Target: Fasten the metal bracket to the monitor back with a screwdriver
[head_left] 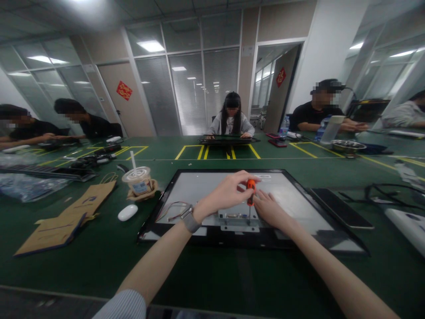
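My left hand [230,190] is closed round the handle of an orange and black screwdriver [251,191], held upright. Its thin shaft points down to the front metal bracket [238,228] of a small metal box [232,216] with connector ports; the exact contact at the tip is too small to make out. Beside the screwdriver, my right hand [269,207] lies with its fingers stretched out over the box's right side and the panel. Under both sits a large flat display panel [192,186], grey-backed with a black frame. Loose thin wires [174,210] lie at its left.
Left of the panel are a drink cup [137,179] in a cardboard holder, a white mouse [128,212] and a brown paper bag [66,219]. A black phone-like slab [340,207] lies on the right. Across the green table [212,274], a person [231,117] handles another dark panel.
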A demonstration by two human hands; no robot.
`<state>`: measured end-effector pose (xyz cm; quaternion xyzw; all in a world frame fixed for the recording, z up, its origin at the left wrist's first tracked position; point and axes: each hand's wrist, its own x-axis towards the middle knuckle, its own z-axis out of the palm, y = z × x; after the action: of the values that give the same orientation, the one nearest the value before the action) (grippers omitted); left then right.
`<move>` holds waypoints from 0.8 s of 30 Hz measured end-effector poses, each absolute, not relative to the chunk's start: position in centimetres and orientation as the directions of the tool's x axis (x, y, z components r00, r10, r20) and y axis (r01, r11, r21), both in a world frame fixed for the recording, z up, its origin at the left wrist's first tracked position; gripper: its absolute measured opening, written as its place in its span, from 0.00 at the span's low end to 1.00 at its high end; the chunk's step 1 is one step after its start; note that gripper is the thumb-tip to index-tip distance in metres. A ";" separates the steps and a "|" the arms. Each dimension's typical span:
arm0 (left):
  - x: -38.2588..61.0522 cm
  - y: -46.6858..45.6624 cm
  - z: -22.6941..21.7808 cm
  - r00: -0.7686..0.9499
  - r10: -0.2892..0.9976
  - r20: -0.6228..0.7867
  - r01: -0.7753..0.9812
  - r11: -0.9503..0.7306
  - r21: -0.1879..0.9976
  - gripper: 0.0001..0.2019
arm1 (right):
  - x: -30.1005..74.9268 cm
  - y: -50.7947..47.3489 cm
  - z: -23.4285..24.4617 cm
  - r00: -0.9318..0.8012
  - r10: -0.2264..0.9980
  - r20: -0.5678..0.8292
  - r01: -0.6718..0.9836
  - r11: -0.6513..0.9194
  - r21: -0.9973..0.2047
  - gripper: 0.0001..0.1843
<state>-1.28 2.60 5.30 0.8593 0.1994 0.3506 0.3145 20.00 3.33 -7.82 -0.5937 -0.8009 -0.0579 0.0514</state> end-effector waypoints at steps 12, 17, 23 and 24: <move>-0.8 3.0 4.5 0.590 0.618 0.520 0.148 -0.716 0.683 0.13 | 20.2 3.4 -8.1 -0.290 0.945 0.151 0.956 0.294 -0.006 0.25; -1.2 3.0 5.1 0.556 0.653 0.515 0.144 -0.685 0.714 0.12 | 20.1 3.3 -8.1 -0.276 0.948 0.157 0.961 0.277 0.019 0.28; -2.7 3.8 6.3 0.523 0.685 0.507 0.174 -0.668 0.724 0.12 | 19.6 2.9 -7.4 -0.254 0.957 0.140 0.967 0.249 0.049 0.30; -2.9 4.0 6.4 0.519 0.687 0.508 0.176 -0.668 0.723 0.12 | 19.6 2.9 -7.4 -0.252 0.957 0.141 0.968 0.248 0.048 0.30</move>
<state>-2.87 3.96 6.37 0.8145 0.2649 0.4129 0.3098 19.58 2.93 -7.38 -0.6101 -0.7888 -0.0622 0.0414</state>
